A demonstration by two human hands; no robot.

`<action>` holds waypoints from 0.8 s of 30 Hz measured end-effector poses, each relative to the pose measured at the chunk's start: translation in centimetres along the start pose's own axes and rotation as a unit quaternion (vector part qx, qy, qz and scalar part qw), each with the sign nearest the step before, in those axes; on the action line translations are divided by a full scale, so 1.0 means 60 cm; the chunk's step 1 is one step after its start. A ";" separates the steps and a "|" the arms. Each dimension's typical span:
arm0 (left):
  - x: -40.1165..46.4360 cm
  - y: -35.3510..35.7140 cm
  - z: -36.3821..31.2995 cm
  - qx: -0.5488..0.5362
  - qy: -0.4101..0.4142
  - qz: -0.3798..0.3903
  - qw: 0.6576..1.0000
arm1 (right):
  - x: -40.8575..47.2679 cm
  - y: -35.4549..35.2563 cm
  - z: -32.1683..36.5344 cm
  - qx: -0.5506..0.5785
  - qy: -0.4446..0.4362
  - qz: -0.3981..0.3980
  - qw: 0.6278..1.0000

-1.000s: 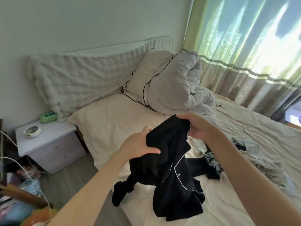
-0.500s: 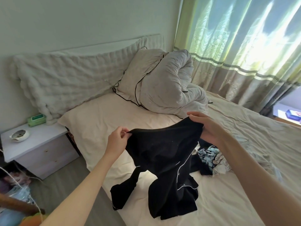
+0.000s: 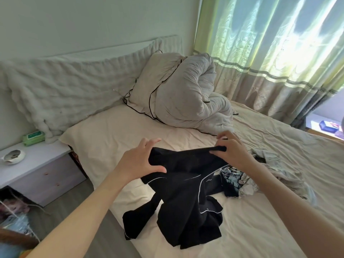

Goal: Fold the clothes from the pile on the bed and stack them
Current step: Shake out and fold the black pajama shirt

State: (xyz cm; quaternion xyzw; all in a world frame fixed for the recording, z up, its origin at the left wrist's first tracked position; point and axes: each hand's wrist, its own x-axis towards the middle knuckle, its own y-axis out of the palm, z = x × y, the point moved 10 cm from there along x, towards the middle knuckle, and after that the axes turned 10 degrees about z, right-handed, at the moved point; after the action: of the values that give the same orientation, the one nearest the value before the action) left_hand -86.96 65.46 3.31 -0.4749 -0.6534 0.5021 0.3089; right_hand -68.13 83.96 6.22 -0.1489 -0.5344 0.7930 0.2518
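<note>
left hand point(image 3: 138, 162) pinches black garment point(image 3: 186, 185) edge, fingers half spread | right hand point(image 3: 231, 152) pinches the other end | held taut to find its shape (hem trails on bed point(image 3: 115, 131)) | pile point(image 3: 240, 181) beside

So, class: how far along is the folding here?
Done: no folded stack is visible. In hand: the left hand and right hand hold up a black white-piped garment, still unfolded. Left: that garment, plus the crumpled pile of patterned and grey clothes on the cream bed sheet.

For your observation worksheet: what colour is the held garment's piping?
White, on the black garment; head view shows it.
</note>
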 end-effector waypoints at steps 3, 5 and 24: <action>0.001 -0.038 -0.006 0.095 -0.031 -0.098 0.990 | 0.015 -0.049 0.024 -0.022 -0.021 -0.066 0.997; 0.004 -0.083 -0.012 0.116 -0.033 -0.161 0.980 | 0.028 -0.089 0.048 -0.026 -0.037 -0.109 0.993; -0.003 -0.519 -0.071 0.015 -0.068 -0.412 0.909 | 0.046 -0.437 0.218 -0.124 -0.123 -0.333 0.927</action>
State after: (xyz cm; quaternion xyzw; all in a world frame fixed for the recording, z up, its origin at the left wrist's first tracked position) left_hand -92.78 65.43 34.18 -0.1240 -0.8027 0.3709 0.4503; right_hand -70.70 83.31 35.55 0.1063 -0.6742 0.6030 0.4129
